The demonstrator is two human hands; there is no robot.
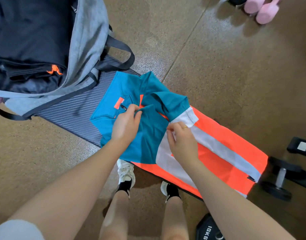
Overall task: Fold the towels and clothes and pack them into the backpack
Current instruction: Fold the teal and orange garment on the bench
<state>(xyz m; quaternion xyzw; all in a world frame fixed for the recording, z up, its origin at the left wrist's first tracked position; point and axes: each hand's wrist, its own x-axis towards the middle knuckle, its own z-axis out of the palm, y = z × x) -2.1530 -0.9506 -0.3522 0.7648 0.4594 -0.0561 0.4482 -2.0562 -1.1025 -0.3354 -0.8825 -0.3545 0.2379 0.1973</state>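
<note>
We see a teal, white and orange polo-style shirt (148,135) spread across a dark grey ribbed mat (76,110) on the speckled brown floor (226,75). Its upper part, towards the left and far side, is teal, with a collar and small orange patches near the neck. The lower part, running to the near right, is bright orange with a broad white stripe along its length. One teal sleeve with a white cuff is folded over the chest.

Our left hand (126,125) lies on the teal chest, its thumb and fingertips pinched together on a fold of teal cloth just below the collar. Our right hand (181,142) rests where teal meets white, its fingers curled and pinching the white fabric beside the cuff; a gold ring shows on one finger.

At the far left stands the open grey fabric backpack (86,49) with black straps, touching the mat, with dark folded clothing (27,49) already inside it. Pink dumbbells (263,9) lie at the far right, well apart from the shirt, and a black dumbbell (280,181) sits just beside the shirt's orange end at the right.
</note>
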